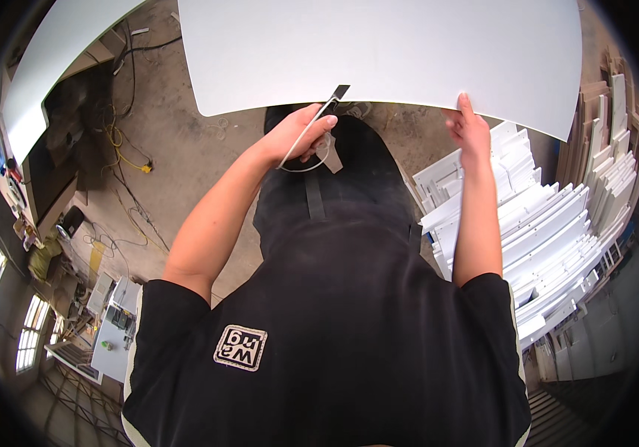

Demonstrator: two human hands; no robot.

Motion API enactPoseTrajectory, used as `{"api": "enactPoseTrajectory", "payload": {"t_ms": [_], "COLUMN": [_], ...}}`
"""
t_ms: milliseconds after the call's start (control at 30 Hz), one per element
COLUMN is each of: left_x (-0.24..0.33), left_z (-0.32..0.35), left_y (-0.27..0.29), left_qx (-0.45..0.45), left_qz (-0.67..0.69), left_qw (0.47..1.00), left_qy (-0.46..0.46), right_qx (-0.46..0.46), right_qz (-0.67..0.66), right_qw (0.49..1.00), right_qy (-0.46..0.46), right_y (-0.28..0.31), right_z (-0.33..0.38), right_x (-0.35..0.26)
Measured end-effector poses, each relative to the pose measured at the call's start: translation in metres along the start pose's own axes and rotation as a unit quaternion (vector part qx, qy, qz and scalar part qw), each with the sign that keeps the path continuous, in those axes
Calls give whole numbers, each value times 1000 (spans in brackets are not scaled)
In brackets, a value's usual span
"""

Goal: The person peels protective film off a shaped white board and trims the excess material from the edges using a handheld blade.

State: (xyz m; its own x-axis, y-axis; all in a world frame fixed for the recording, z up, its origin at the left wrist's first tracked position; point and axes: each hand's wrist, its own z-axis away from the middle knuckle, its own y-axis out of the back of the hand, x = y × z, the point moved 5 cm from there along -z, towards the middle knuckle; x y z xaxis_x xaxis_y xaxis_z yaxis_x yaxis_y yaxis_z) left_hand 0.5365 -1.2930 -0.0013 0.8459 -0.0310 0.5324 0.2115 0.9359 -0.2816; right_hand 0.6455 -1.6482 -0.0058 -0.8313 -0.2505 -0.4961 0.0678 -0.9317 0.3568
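Note:
A large white panel [379, 52] lies in front of me, its near edge curving across the upper part of the view. My left hand [301, 138] is closed, just below that edge. It grips a small hand tool [341, 92] whose dark, flat end overlaps the panel's edge; its exact kind I cannot make out. A thin white strip [304, 170] loops around beneath the same hand. With the index finger stretched out against the panel's near edge, my right hand [471, 134] has its other fingers partly bent and seems to hold nothing.
At right, many white boards [535, 238] are stacked, with wood-coloured boards [595, 127] beyond them. Another white panel [58, 63] rests at upper left. A yellow cable [118, 145] and dark cords trail over the concrete floor [166, 175]. A cluttered workbench [114, 328] stands lower left.

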Motion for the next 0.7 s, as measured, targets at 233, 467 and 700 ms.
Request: {"api": "enactPoseTrajectory", "payload": {"t_ms": [233, 467, 700], "left_x": [-13, 10, 15], "left_z": [14, 2, 2], "left_y": [17, 12, 7], "left_qx": [63, 23, 3], "left_qz": [-51, -162, -140], "left_qw": [997, 986, 990], "left_qy": [-12, -21, 15], "right_qx": [158, 191, 148], "right_qz": [350, 447, 408], "right_qw": [892, 863, 899], "right_qy": [238, 139, 54], "right_y": [192, 353, 340], "right_z": [-90, -231, -241], "right_x": [-85, -142, -147]}}
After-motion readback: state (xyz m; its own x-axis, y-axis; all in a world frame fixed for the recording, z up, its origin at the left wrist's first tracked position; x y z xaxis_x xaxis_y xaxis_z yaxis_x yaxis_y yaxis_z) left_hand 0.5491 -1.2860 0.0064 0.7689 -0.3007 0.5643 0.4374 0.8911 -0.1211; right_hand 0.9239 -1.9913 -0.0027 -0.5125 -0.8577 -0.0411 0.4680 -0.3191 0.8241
